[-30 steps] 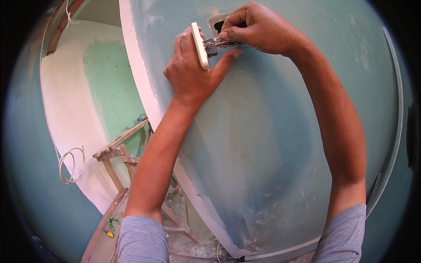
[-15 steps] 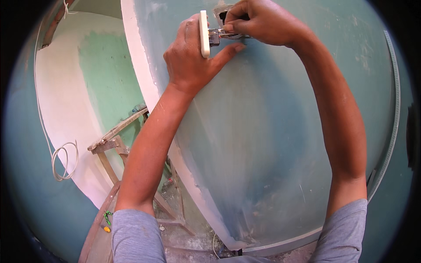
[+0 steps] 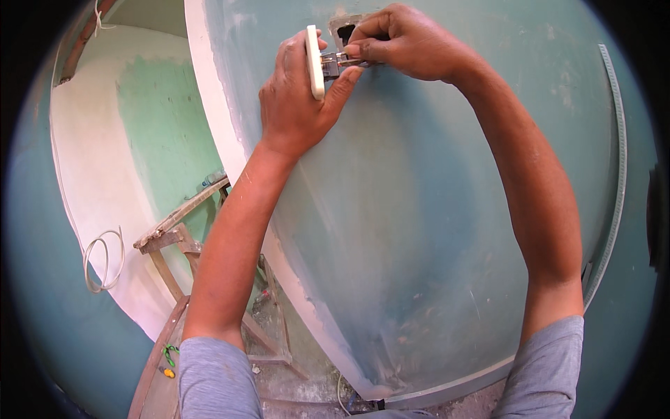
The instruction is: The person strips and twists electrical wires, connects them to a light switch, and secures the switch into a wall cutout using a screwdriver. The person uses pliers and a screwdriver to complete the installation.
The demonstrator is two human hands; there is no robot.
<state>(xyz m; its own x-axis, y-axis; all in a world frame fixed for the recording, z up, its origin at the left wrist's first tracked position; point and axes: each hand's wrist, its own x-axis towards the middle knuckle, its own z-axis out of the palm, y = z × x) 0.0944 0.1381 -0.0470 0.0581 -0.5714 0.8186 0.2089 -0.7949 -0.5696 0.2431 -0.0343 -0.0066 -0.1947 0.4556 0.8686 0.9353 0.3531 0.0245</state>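
Observation:
My left hand (image 3: 296, 105) grips a white wall fitting (image 3: 313, 63) held edge-on, with its dark mechanism (image 3: 332, 66) facing right and my thumb beneath it. My right hand (image 3: 405, 49) is pinched on small wires (image 3: 354, 59) at the back of the mechanism; their exact ends are hard to make out. Both hands are just in front of a rough rectangular cut-out (image 3: 344, 33) in the blue-grey wall (image 3: 412, 209).
A wooden trestle (image 3: 181, 223) and a plank (image 3: 160, 349) with green-handled pliers (image 3: 169, 353) and a yellow tool (image 3: 167, 373) are at lower left. A coiled white cable (image 3: 103, 258) hangs at left. A long pale strip (image 3: 618, 140) runs down the right wall.
The view has shifted slightly. My left hand and the fitting sit a little higher in the picture than a second ago; my right hand keeps its pinch beside the cut-out.

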